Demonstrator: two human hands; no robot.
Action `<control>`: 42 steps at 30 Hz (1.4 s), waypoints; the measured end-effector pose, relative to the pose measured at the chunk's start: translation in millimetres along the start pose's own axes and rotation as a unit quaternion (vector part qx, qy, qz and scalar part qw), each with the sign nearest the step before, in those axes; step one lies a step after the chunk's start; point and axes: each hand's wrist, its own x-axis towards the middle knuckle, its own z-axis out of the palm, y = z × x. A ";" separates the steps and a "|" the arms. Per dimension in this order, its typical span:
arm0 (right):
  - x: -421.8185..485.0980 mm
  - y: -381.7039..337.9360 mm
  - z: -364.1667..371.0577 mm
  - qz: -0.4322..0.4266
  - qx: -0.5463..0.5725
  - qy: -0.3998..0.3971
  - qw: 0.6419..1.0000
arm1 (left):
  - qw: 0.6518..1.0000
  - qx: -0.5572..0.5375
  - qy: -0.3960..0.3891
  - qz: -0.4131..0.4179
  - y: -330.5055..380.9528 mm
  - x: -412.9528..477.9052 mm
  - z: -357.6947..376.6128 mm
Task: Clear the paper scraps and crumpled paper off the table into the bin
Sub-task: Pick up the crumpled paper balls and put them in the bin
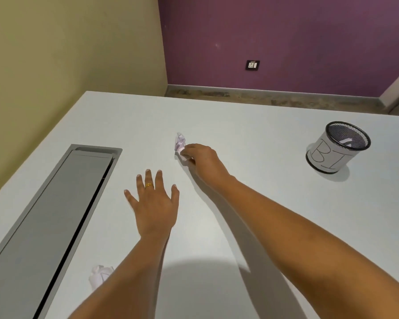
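Note:
A crumpled paper ball (180,142) lies near the middle of the white table (251,139), and my right hand (202,158) has its fingertips closed on the ball's near end. My left hand (153,203) rests flat on the table with fingers spread, holding nothing; it wears a gold ring. A second crumpled paper (99,275) lies at the near left, partly hidden by my left forearm. The bin (338,147), a black mesh cup wrapped in paper with letters on it, stands at the right with a white scrap inside.
A long grey cable tray cover (53,217) is set into the table at the left. The table's far edge borders a floor strip, with a yellow wall to the left and a purple wall with a socket (252,65) behind.

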 end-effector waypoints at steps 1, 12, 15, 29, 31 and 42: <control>-9.5 4.2 -7.7 0.023 0.023 0.013 0.999 | 1.000 -0.001 -0.002 0.001 0.0 -0.4 -0.8; -80.9 62.6 -148.7 0.136 -0.101 0.300 0.939 | 1.000 -0.024 -0.010 0.004 2.3 -3.7 -6.0; -94.0 85.5 -180.3 0.209 -0.122 0.352 0.904 | 1.000 -0.023 -0.011 0.004 2.0 -3.2 -5.3; -96.8 133.5 -183.3 0.393 -0.201 0.246 0.863 | 1.000 -0.022 -0.010 -0.001 1.7 -2.8 -3.4; -96.4 135.4 -181.8 0.400 -0.220 0.218 0.863 | 1.000 -0.022 -0.010 -0.002 1.9 -2.9 -3.2; -97.3 134.2 -180.2 0.384 -0.251 0.159 0.874 | 1.000 -0.010 -0.014 0.003 2.2 -1.5 -2.6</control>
